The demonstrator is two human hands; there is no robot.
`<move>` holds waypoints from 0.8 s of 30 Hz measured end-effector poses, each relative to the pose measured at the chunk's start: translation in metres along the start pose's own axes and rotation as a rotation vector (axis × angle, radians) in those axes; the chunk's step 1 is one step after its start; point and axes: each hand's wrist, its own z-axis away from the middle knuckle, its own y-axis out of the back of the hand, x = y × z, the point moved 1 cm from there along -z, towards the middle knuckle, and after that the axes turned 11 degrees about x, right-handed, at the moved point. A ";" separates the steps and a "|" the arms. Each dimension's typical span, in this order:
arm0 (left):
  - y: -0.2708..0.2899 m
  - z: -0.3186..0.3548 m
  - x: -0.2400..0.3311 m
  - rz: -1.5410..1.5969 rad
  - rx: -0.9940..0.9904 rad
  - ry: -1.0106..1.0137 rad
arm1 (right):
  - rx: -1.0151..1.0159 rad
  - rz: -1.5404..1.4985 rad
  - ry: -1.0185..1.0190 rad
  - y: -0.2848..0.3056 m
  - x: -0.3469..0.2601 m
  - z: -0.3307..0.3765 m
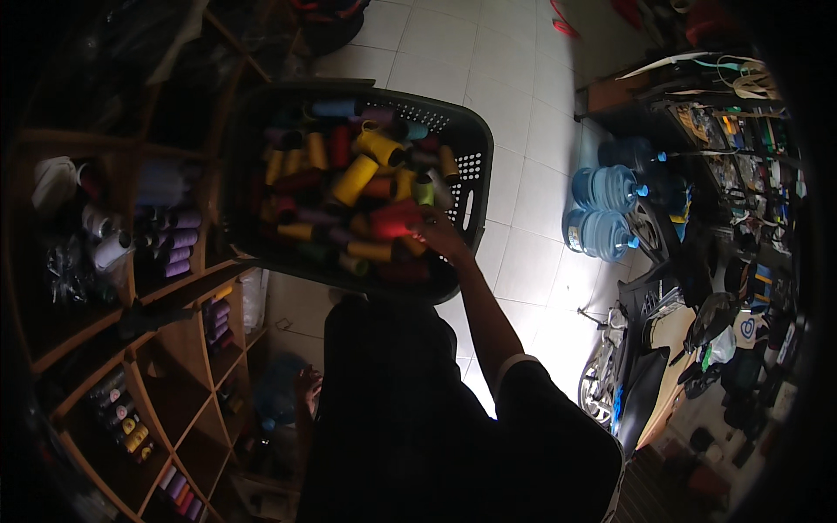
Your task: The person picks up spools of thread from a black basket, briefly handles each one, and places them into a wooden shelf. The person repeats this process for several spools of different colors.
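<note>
My right hand (436, 235) reaches into a dark plastic basket (486, 144) and has its fingers closed on the end of a red thread spool (394, 218). Many other spools lie jumbled in the basket, among them a yellow spool (355, 179), a light green spool (423, 191) and a blue spool (335, 107). Low beside my body, my left hand (308, 386) hangs in shadow near the shelves. Its fingers look loosely apart, with nothing seen in them.
Wooden cubby shelves (170, 336) line the left side, holding purple spools (181, 240) and white spools (109, 248). At right, large blue water bottles (602, 231) stand on the tiled floor (514, 209). A motorbike (641, 340) and a cluttered rack (737, 157) are beyond.
</note>
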 end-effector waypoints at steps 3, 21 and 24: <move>0.000 0.024 0.038 0.144 0.077 0.160 | -0.048 0.215 0.102 -0.002 -0.001 0.006; -0.001 -0.003 -0.018 0.221 0.073 -0.078 | 0.729 -0.268 -0.149 0.021 0.021 -0.109; -0.003 -0.008 -0.013 0.445 0.215 0.095 | 0.858 -0.242 -0.046 0.030 -0.021 -0.076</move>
